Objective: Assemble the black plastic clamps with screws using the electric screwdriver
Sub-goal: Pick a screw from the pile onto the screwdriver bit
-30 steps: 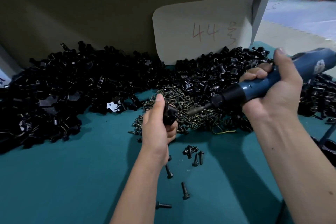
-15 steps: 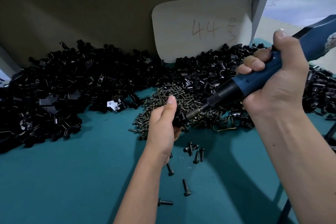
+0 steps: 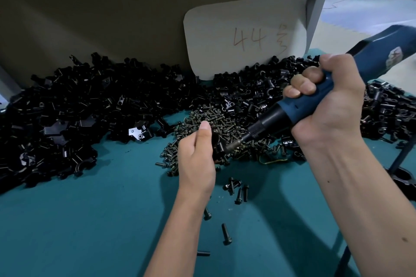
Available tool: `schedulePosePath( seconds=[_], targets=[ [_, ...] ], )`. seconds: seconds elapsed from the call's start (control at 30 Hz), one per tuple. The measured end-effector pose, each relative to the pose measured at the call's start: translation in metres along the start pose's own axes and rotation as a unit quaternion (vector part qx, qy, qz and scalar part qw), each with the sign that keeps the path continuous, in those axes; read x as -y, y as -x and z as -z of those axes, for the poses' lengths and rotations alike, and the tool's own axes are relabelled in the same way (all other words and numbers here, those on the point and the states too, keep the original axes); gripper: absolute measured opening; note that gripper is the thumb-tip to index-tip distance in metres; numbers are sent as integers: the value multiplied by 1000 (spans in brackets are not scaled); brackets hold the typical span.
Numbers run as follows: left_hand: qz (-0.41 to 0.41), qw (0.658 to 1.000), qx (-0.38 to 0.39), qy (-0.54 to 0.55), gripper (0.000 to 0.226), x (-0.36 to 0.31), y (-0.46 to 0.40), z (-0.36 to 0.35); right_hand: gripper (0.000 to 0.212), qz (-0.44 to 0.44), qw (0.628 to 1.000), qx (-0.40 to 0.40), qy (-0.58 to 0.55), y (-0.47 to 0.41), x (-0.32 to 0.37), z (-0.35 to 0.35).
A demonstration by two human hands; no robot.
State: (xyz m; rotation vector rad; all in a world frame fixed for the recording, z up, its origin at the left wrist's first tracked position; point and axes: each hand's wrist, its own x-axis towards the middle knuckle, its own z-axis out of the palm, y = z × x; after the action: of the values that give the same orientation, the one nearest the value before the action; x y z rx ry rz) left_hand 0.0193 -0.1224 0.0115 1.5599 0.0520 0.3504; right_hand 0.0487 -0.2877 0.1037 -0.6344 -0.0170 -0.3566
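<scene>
Over screws (image 3: 216, 128), screwdriver (image 3: 315, 105) angled down-left

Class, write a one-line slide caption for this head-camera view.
Left hand holds a black clamp while the right hand drives the electric screwdriver into it, above a screw pile.

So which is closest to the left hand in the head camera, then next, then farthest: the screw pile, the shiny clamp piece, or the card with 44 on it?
From the left hand:
1. Screw pile, right behind and around the fingers.
2. Shiny clamp piece, off to the left at the edge of the black pile.
3. Card with 44, far back, leaning against the wall.
</scene>
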Motion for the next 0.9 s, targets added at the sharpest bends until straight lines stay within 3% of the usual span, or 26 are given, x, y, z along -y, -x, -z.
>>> schedulePosePath(
  seconds=[0.13,0.27,0.4,0.57,0.63,0.77,0.9],
  targets=[
    [-67,997,-10,-32,54,-2,2,0,26,-11,1000,-27,-9,-4,-2,4],
    [-51,998,6,-30,55,-5,0,2,29,-30,998,6,-49,-8,1,11],
    [-77,996,19,-48,54,-5,-6,10,46,-50,993,53,-88,-9,-2,16],
    [-137,988,16,-74,51,-6,-8,17,48,-71,991,35,-107,-10,-10,16],
    [-119,990,27,-63,53,-5,-9,20,42,-77,990,28,-112,-11,-11,18],
    [59,988,51,132,54,-2,-16,41,31,-71,980,48,-179,-16,1,32],
    [77,952,-16,297,50,-7,-21,53,34,-75,986,-27,-148,-26,11,40]
  ],
)
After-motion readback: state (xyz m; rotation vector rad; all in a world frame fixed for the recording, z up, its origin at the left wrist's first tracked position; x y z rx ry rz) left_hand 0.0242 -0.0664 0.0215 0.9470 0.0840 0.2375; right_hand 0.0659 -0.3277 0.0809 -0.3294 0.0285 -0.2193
